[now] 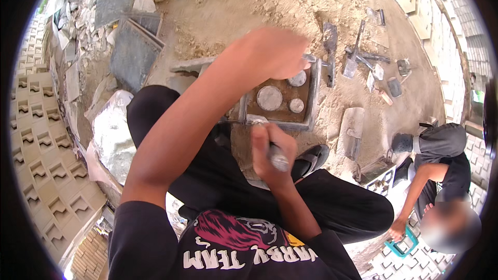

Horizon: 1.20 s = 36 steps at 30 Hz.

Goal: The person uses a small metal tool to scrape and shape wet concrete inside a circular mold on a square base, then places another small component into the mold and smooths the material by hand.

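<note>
The square metal mould lay on the sand between the person's knees, with three grey discs inside. The right hand was closed around a metal tool, whose tip was near the mould's near edge and might slip and chip the filling. The left hand covered the mould's far left corner; its grip could not be seen.
</note>
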Tool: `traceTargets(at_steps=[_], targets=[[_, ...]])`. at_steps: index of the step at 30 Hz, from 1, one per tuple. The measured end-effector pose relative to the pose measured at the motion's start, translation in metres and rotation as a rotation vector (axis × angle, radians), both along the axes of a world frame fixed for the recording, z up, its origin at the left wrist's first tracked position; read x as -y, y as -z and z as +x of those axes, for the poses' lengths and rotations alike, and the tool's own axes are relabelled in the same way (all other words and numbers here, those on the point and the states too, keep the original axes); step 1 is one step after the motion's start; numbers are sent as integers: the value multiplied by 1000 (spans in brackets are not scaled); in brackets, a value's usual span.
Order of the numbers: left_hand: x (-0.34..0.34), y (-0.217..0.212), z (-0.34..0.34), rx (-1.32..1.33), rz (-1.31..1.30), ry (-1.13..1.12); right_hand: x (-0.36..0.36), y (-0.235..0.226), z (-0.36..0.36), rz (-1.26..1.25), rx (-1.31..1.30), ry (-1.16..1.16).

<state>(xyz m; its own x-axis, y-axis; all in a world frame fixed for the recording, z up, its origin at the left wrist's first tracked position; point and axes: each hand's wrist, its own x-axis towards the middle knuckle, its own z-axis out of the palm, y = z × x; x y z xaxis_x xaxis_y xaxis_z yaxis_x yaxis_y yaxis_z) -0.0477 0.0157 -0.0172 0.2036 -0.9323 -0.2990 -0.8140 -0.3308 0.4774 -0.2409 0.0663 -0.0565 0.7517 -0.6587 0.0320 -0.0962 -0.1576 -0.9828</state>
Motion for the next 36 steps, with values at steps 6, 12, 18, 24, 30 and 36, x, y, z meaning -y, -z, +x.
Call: traceTargets(at_steps=[6,12,18,24,30,36], targets=[[-3,4,1,-39,-62,-25,3,-1,4,-13,3,-22],[3,0,0,-21,4,5,22,-5,-2,106,-8,22],[15,0,-10,7,2,45,43,-6,-20,95,-111,172],[21,6,-18,-29,-77,60,51,-5,-44,142,28,244],[34,0,-26,8,-48,85,71,-13,-53,149,159,242],[42,-8,-30,35,112,82,81,5,-56,189,205,354]])
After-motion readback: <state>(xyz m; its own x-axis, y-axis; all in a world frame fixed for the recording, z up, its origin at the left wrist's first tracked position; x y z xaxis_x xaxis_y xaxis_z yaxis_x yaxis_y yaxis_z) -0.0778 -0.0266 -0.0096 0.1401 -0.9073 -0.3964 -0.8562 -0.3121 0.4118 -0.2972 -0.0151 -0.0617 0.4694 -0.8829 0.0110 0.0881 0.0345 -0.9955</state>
